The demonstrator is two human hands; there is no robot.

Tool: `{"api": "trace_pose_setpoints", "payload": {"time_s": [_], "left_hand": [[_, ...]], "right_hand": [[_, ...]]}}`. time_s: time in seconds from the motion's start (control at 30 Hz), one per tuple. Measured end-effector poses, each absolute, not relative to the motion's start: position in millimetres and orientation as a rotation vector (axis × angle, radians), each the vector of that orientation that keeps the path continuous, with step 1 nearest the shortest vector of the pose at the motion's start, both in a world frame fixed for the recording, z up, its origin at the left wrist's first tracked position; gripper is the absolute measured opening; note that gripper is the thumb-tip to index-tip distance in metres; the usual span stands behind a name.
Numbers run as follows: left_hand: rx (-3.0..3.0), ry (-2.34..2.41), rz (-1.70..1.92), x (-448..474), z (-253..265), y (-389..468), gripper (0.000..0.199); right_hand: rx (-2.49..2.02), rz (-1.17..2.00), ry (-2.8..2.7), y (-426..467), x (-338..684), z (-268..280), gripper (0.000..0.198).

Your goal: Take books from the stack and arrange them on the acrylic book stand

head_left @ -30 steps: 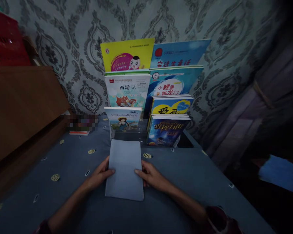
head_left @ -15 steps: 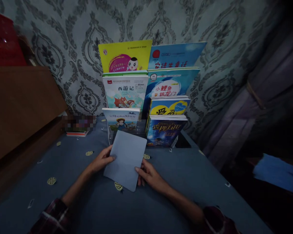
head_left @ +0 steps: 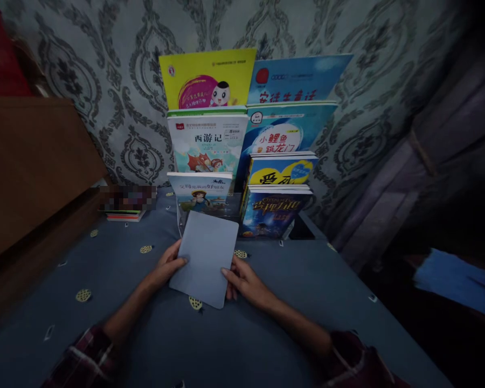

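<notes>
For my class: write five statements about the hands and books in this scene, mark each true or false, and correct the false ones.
1. The left hand and the right hand both hold the grey book. True.
2. The yellow book stands left of the tallest blue book. True.
3. The right hand touches the yellow book. False: it is on the grey book.
4. The curtain hangs left of the yellow book. False: the curtain hangs to its right.
5. The cloth has yellow shapes on it. True.
</notes>
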State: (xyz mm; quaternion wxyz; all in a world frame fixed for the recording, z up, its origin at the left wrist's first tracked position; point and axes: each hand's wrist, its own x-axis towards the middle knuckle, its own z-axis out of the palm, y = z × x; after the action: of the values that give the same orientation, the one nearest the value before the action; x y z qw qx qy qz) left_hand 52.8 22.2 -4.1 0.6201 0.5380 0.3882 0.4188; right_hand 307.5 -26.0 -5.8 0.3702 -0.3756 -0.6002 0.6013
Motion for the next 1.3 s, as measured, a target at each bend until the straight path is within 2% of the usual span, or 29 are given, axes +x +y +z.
{"api": "trace_pose_setpoints", "payload": {"time_s": [0.43, 0.93, 1.3], "left_hand": [[1.13, 0.934, 1.217, 58.4, 10.5, 27.5, 0.061], [1.112, 0.916, 1.289, 70.3, 46.7, 42.4, 0.064], [1.306, 0.861, 1.326, 71.2, 72.4, 78.3, 0.058]], "right_hand": [[-0.942, 1.385, -1.642, 10.3, 298.1, 18.9, 0.04], [-0.876, 1.271, -1.65, 38.1, 301.9, 43.1, 0.036], [-0.892, 1.09, -1.679, 67.0, 304.2, 71.5, 0.024]]}}
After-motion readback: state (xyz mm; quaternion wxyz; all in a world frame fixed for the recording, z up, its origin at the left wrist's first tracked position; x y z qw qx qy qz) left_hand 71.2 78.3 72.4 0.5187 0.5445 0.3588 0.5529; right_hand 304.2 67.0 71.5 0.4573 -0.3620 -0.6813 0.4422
